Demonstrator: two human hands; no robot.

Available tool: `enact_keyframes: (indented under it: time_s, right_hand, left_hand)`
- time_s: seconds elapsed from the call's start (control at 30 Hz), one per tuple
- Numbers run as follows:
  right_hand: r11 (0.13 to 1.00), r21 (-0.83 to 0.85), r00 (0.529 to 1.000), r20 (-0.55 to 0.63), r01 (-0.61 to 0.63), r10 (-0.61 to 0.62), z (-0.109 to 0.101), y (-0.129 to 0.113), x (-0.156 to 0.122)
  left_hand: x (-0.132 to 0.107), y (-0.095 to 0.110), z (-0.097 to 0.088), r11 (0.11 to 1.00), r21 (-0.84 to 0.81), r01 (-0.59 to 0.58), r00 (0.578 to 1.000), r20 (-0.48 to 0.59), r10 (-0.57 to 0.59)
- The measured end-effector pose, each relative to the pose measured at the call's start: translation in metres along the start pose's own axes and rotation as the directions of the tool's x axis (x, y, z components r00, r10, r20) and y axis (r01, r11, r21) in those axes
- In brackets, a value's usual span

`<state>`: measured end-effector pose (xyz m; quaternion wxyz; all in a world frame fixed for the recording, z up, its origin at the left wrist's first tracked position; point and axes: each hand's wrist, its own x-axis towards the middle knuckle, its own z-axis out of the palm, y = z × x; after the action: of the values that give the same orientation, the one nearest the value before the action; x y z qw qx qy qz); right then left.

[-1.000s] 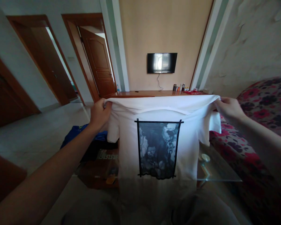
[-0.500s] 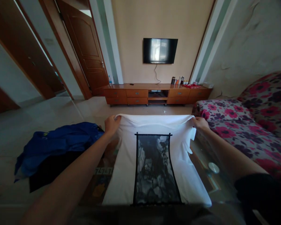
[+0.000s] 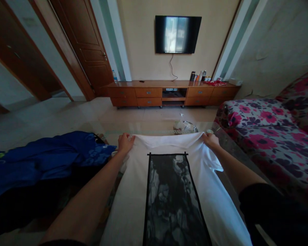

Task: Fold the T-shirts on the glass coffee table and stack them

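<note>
Stretched out before me is a white T-shirt (image 3: 129, 205) with a dark grey picture print framed in black on its front. My left hand (image 3: 126, 142) pinches its upper left edge near the neckline. At the opposite shoulder, my right hand (image 3: 210, 140) has its fingers closed on the fabric. The cloth between both hands is pulled taut and sags slightly at the neckline. The shirt's lower end runs out of the picture. A sleeve hangs folded below my right hand. To the left of my left forearm lies a heap of blue clothing (image 3: 59, 153).
Beneath the shirt is a glass table (image 3: 226, 143). Past its far side is a crumpled plastic bag (image 3: 186, 127). A flowered sofa (image 3: 261, 116) borders the right. A low wooden cabinet (image 3: 149, 92) with bottles stands by the far wall under a television (image 3: 178, 34).
Both hands have come slightly lower and closer together, still holding the shirt. The view has shifted, so the television appears higher and the plastic bag now shows past the shirt.
</note>
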<state>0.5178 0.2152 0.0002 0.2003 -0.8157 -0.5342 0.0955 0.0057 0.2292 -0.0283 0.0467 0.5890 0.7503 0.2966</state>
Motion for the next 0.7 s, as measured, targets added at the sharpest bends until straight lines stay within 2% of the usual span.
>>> enact_keyframes:
  time_s: [0.07, 0.13, 0.17, 0.2, 0.23, 0.27, 0.3, 0.33, 0.37, 0.4, 0.43, 0.5, 0.6, 0.7]
  right_hand:
    - [1.0, -0.009, 0.999, -0.037, 0.003, -0.003, 0.014, 0.004, -0.004]
    - [0.996, -0.031, 0.984, -0.152, 0.087, -0.091, 0.022, 0.008, -0.012]
    - [0.981, -0.057, 0.963, -0.188, 0.183, -0.191, 0.024, 0.01, -0.016]
    - [0.946, -0.091, 0.93, -0.176, 0.312, -0.323, 0.024, 0.011, -0.02]
    - [0.885, -0.119, 0.88, -0.108, 0.451, -0.463, 0.025, 0.012, -0.024]
    - [0.81, -0.127, 0.816, -0.001, 0.573, -0.578, 0.025, 0.012, -0.027]
    - [0.74, -0.113, 0.748, 0.11, 0.663, -0.654, 0.026, 0.011, -0.03]
    - [0.692, -0.09, 0.694, 0.194, 0.717, -0.694, 0.028, 0.008, -0.032]
    - [0.672, -0.066, 0.666, 0.238, 0.737, -0.707, 0.031, 0.005, -0.033]
    - [0.677, -0.046, 0.664, 0.249, 0.735, -0.705, 0.035, 0.002, -0.034]
    - [0.694, -0.022, 0.677, 0.245, 0.719, -0.694, 0.039, -0.002, -0.033]
    - [0.755, 0.029, 0.732, 0.219, 0.655, -0.645, 0.048, -0.009, -0.028]
    - [0.872, 0.051, 0.86, 0.148, 0.487, -0.488, 0.058, -0.016, -0.022]
    - [0.933, 0.006, 0.927, 0.11, 0.359, -0.358, 0.065, -0.018, -0.022]
  left_hand:
    - [-0.008, -0.009, 0.008, 0.998, 0.029, -0.061, 0.998, -0.013, 0.062]
    - [-0.016, -0.013, 0.009, 0.988, 0.089, -0.126, 0.989, -0.07, 0.133]
    - [-0.02, -0.012, 0.007, 0.978, 0.117, -0.172, 0.979, -0.088, 0.183]
    - [-0.023, -0.01, 0.005, 0.961, 0.132, -0.244, 0.965, -0.07, 0.254]
    - [-0.025, -0.007, 0.004, 0.931, 0.127, -0.342, 0.938, -0.008, 0.346]
    - [-0.027, -0.002, 0.002, 0.887, 0.094, -0.453, 0.891, 0.089, 0.446]
    - [-0.029, 0.003, 0.002, 0.834, 0.033, -0.55, 0.822, 0.195, 0.534]
    - [-0.031, 0.009, 0.003, 0.788, -0.038, -0.615, 0.749, 0.282, 0.599]
    - [-0.032, 0.015, 0.006, 0.757, -0.099, -0.646, 0.693, 0.338, 0.636]
    - [-0.032, 0.02, 0.009, 0.746, -0.139, -0.651, 0.667, 0.364, 0.65]
    - [-0.032, 0.024, 0.013, 0.75, -0.158, -0.642, 0.667, 0.368, 0.648]
    - [-0.03, 0.027, 0.022, 0.773, -0.162, -0.614, 0.694, 0.355, 0.626]
    - [-0.026, 0.021, 0.032, 0.828, -0.137, -0.544, 0.78, 0.282, 0.559]
    - [-0.027, 0.01, 0.038, 0.897, -0.054, -0.438, 0.868, 0.235, 0.438]
